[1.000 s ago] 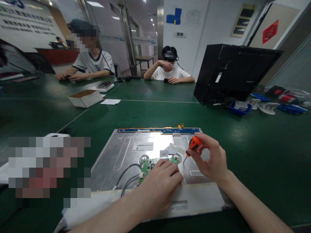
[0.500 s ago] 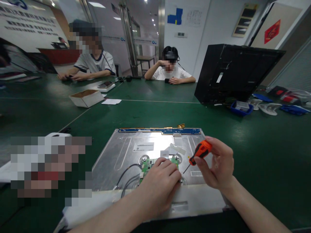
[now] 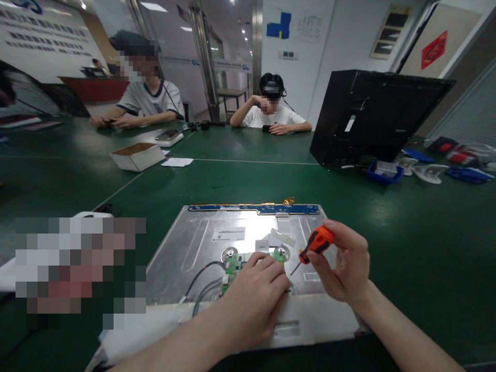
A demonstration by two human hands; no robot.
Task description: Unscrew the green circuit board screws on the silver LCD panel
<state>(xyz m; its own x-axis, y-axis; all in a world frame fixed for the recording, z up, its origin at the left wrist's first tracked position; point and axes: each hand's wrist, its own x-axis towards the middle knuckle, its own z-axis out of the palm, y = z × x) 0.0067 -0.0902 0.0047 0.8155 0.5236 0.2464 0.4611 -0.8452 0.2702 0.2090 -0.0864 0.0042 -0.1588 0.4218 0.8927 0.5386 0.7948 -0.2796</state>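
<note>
An orange-and-black screwdriver (image 3: pixel 316 244) is gripped in my right hand (image 3: pixel 343 263), thumb and fingers closed on its handle. Its thin shaft slants down to the left, the tip near my left fingers. My left hand (image 3: pixel 258 289) lies over a green circuit board (image 3: pixel 232 266), fingers bent and close together. What its fingertips hold, if anything, is hidden. Beneath both hands is a silver display panel (image 3: pixel 182 258), lying flat with its metal back up. Dark cables (image 3: pixel 203 268) run from the board's left side. A blue circuit strip (image 3: pixel 267 208) lines the panel's far edge.
A black monitor housing (image 3: pixel 372 113) stands at the back right, beside a blue tray (image 3: pixel 383 173). An open cardboard box (image 3: pixel 137 157) and a white paper (image 3: pixel 177 162) lie on the green table (image 3: pixel 232 181). Two people sit across. A pixelated patch covers the near left.
My right hand and the screwdriver have shifted slightly left, the tip a little closer to my left hand. My left hand stays in place over the board.
</note>
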